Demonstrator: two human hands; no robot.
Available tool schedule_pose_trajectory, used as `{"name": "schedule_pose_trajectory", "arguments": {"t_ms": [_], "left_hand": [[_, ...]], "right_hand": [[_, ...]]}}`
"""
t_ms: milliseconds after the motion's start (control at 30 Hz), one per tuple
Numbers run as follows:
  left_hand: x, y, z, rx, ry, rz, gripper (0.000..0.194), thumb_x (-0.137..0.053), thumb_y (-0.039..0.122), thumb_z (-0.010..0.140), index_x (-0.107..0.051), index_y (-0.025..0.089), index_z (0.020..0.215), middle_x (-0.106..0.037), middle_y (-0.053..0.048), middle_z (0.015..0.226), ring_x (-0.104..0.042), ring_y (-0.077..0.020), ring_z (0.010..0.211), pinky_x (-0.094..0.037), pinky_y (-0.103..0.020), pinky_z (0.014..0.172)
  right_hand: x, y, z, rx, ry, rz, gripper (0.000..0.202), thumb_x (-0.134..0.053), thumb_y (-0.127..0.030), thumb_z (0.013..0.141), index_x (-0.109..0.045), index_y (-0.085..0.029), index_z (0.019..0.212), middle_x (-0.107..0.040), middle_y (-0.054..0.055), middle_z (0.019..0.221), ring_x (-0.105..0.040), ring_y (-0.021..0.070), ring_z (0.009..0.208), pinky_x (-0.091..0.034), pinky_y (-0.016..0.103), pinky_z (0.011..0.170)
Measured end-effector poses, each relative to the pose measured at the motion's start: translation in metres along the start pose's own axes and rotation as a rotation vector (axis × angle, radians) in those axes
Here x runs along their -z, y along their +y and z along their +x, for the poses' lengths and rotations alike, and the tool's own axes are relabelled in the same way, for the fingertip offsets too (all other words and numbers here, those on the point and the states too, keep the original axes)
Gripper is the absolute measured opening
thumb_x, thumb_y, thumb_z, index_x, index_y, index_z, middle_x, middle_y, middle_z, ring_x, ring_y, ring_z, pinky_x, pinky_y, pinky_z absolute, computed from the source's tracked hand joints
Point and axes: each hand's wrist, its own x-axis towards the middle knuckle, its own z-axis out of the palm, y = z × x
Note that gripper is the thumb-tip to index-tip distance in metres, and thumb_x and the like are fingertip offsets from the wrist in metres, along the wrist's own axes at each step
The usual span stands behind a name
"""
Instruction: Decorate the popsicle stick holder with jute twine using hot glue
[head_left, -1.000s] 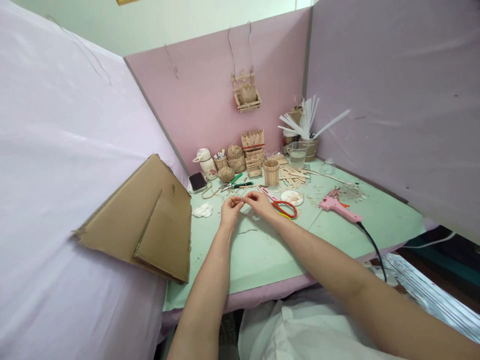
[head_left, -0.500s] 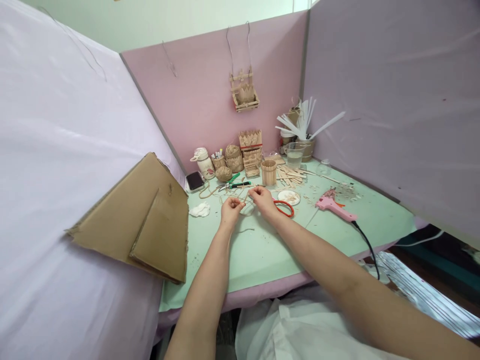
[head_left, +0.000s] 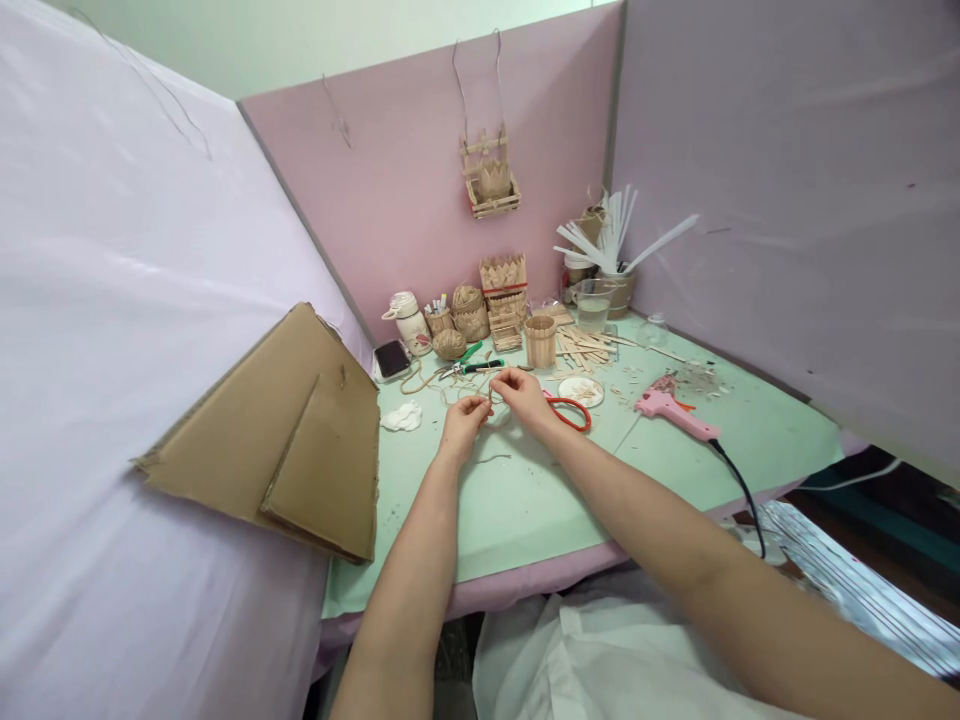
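Observation:
Fingertips pinched, my left hand [head_left: 463, 422] holds a short length of brown twine [head_left: 490, 397] above the table. My right hand [head_left: 521, 396] pinches the same twine from the other side, close to the left fingertips. Right beside my right hand lie red-handled scissors [head_left: 574, 414], partly hidden behind it. Pruning shears [head_left: 474, 368] with green and black handles rest just beyond both hands, among loose strands of twine [head_left: 421, 384]. A ball of twine [head_left: 449, 345] sits behind them. A round container of wooden sticks [head_left: 540, 342] stands upright beyond my right hand.
At the right lies a pink glue gun [head_left: 675, 412] with a black cord. Cardboard [head_left: 322, 450] leans at the left. Loose wooden sticks [head_left: 585, 348], a white lid [head_left: 580, 391], a measuring cup [head_left: 594, 306] and a bottle [head_left: 411, 325] stand or lie farther back. Crumpled tissue [head_left: 402, 417] lies left.
My hands have come closer together, the right moving slightly left toward the left fingertips. The twine between them now stands more upright. The camera view has shifted a little.

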Motion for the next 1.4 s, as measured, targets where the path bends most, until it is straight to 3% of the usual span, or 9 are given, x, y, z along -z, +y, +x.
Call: {"name": "schedule_pose_trajectory", "arguments": {"t_ms": [167, 367, 533, 633, 733, 967, 1167, 1300, 1400], "left_hand": [[0.003, 0.004, 0.0, 0.069, -0.049, -0.132, 0.035, -0.079, 0.04, 0.055, -0.065, 0.014, 0.073, -0.058, -0.001, 0.063, -0.05, -0.0089, 0.06, -0.036, -0.022, 0.055], [0.009, 0.014, 0.001, 0.097, -0.017, -0.318, 0.029, -0.081, 0.03, 0.054, -0.064, 0.015, 0.073, -0.054, 0.001, 0.062, -0.046, -0.0064, 0.056, -0.034, -0.021, 0.052], [0.006, 0.014, 0.001, 0.032, 0.0, -0.287, 0.029, -0.08, 0.029, 0.054, -0.067, 0.015, 0.075, -0.058, 0.0, 0.065, -0.046, -0.0068, 0.057, -0.035, -0.022, 0.055], [0.005, 0.01, 0.001, -0.025, -0.028, -0.231, 0.028, -0.079, 0.031, 0.055, -0.069, 0.015, 0.076, -0.061, -0.001, 0.068, -0.045, -0.0067, 0.058, -0.034, -0.022, 0.055], [0.004, 0.006, 0.002, -0.065, -0.043, -0.139, 0.027, -0.077, 0.032, 0.058, -0.07, 0.015, 0.078, -0.061, 0.0, 0.067, -0.044, -0.0068, 0.056, -0.034, -0.022, 0.056], [0.003, 0.005, 0.001, -0.096, -0.022, -0.005, 0.022, -0.075, 0.032, 0.06, -0.069, 0.015, 0.072, -0.064, -0.002, 0.068, -0.053, -0.0118, 0.064, -0.04, -0.026, 0.065], [-0.002, 0.007, -0.004, -0.098, -0.093, 0.046, 0.019, -0.076, 0.031, 0.06, -0.07, 0.016, 0.071, -0.065, -0.002, 0.069, -0.053, -0.0121, 0.064, -0.041, -0.026, 0.066], [-0.001, 0.007, -0.003, -0.108, -0.052, 0.017, 0.021, -0.076, 0.032, 0.06, -0.07, 0.016, 0.072, -0.064, -0.002, 0.068, -0.054, -0.0121, 0.064, -0.041, -0.026, 0.066], [0.001, 0.008, 0.0, -0.142, 0.053, -0.003, 0.02, -0.075, 0.031, 0.061, -0.069, 0.016, 0.073, -0.065, -0.002, 0.069, -0.055, -0.0127, 0.067, -0.042, -0.027, 0.068]], "right_hand": [[-0.001, -0.001, -0.001, 0.043, -0.071, -0.016, 0.023, -0.061, -0.041, 0.068, -0.055, -0.019, 0.068, -0.055, -0.001, 0.066, -0.049, 0.0127, 0.064, -0.039, 0.026, 0.062], [-0.001, -0.004, -0.001, -0.099, -0.124, 0.058, 0.037, -0.059, -0.056, 0.069, -0.057, -0.019, 0.069, -0.051, -0.002, 0.059, -0.042, 0.0106, 0.054, -0.033, 0.024, 0.05], [0.0, 0.002, 0.0, -0.231, -0.065, 0.033, 0.044, -0.055, -0.059, 0.073, -0.059, -0.017, 0.065, -0.052, 0.001, 0.06, -0.043, 0.0105, 0.053, -0.031, 0.022, 0.046], [0.001, 0.004, -0.001, -0.305, -0.137, 0.039, 0.04, -0.058, -0.056, 0.072, -0.062, -0.017, 0.073, -0.056, 0.001, 0.066, -0.048, 0.0113, 0.059, -0.033, 0.021, 0.048], [0.001, 0.004, -0.002, -0.274, -0.213, 0.076, 0.033, -0.066, -0.05, 0.067, -0.061, -0.018, 0.075, -0.056, -0.002, 0.067, -0.048, 0.0104, 0.062, -0.036, 0.02, 0.051], [0.0, 0.006, -0.001, -0.215, -0.064, 0.092, 0.031, -0.067, -0.046, 0.062, -0.054, -0.018, 0.064, -0.049, -0.004, 0.058, -0.04, 0.008, 0.053, -0.033, 0.021, 0.049], [0.007, 0.012, 0.003, -0.252, 0.122, 0.132, 0.034, -0.064, -0.05, 0.064, -0.048, -0.02, 0.066, -0.046, -0.004, 0.059, -0.041, 0.0089, 0.053, -0.032, 0.022, 0.047], [0.009, 0.015, 0.005, -0.292, 0.08, 0.035, 0.034, -0.058, -0.053, 0.071, -0.053, -0.019, 0.068, -0.053, -0.001, 0.06, -0.044, 0.0107, 0.052, -0.033, 0.024, 0.048], [0.007, 0.015, 0.004, -0.239, 0.022, -0.201, 0.035, -0.048, -0.048, 0.08, -0.058, -0.018, 0.066, -0.058, 0.002, 0.06, -0.047, 0.0132, 0.054, -0.035, 0.027, 0.053]]}}
